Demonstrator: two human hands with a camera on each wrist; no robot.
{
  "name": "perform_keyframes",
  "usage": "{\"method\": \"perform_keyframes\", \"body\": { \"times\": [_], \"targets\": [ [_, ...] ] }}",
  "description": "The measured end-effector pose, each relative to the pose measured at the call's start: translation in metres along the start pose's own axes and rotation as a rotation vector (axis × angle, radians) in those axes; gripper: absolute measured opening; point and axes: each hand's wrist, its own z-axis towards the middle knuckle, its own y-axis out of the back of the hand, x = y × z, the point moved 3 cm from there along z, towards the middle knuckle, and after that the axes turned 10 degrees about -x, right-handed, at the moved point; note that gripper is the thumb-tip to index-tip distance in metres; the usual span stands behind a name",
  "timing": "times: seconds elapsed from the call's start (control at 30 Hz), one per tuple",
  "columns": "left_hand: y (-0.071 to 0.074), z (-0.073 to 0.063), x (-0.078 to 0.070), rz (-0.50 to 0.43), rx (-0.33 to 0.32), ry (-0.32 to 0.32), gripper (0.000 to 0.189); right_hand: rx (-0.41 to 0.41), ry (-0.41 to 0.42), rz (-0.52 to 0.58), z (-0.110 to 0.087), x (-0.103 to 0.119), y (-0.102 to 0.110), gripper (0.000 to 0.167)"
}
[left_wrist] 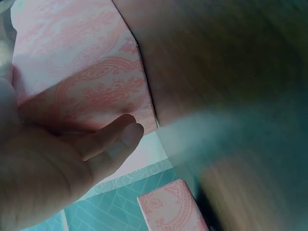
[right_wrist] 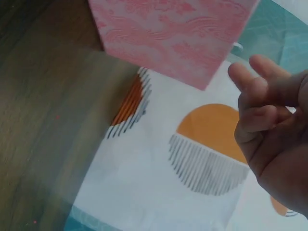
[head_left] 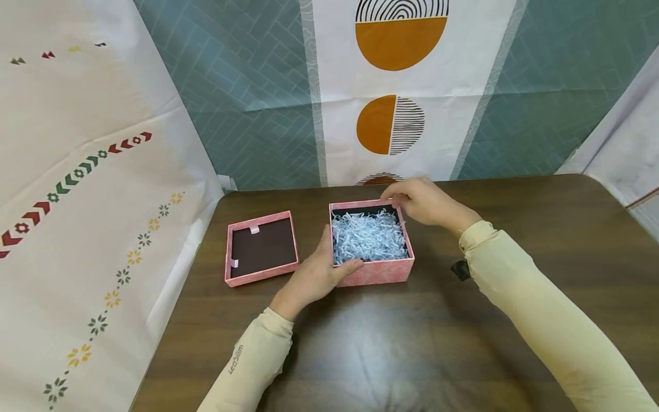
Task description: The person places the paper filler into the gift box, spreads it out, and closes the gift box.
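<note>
A pink patterned box (head_left: 378, 272) stands uncovered on the table, filled with pale blue shredded paper (head_left: 368, 237). My left hand (head_left: 316, 272) holds its front left corner, thumb along the front wall and fingers on the left side. In the left wrist view, two of that hand's fingers (left_wrist: 113, 144) lie fairly straight beside the patterned wall. Over the back right corner of the box is my right hand (head_left: 424, 201), its fingers bent loosely downward. The right wrist view shows nothing between its fingers (right_wrist: 260, 91); some fingertips are hidden in the head view.
Left of the box lies a shallow pink lid (head_left: 262, 276), dark inside up, with two small ribbon tabs. The brown wooden table (head_left: 386, 343) ends at a patterned cloth (head_left: 247, 114) behind. White printed fabric (head_left: 103, 229) hangs along the left edge.
</note>
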Motion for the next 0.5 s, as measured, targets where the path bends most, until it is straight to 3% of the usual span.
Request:
{"method": "perform_keyframes", "body": {
  "times": [0.07, 0.13, 0.3, 0.4, 0.5],
  "targets": [
    [0.001, 0.001, -0.001, 0.001, 0.007, -0.013, 0.111, -0.040, -0.009, 0.012, -0.004, 0.006, 0.003, 0.043],
    [0.002, 0.002, -0.001, 0.004, 0.030, -0.019, 0.111, -0.081, -0.028, 0.041, -0.009, 0.017, 0.003, 0.041],
    [0.013, 0.002, 0.000, 0.021, 0.132, -0.050, 0.108, -0.170, -0.089, 0.233, -0.019, 0.064, -0.008, 0.040],
    [0.042, 0.004, 0.005, 0.009, 0.104, -0.074, 0.099, -0.227, -0.082, 0.395, -0.017, 0.099, -0.026, 0.044],
    [0.090, 0.003, 0.021, 0.042, -0.015, -0.023, 0.084, -0.239, -0.105, 0.560, -0.008, 0.134, -0.056, 0.046]
  ]
}}
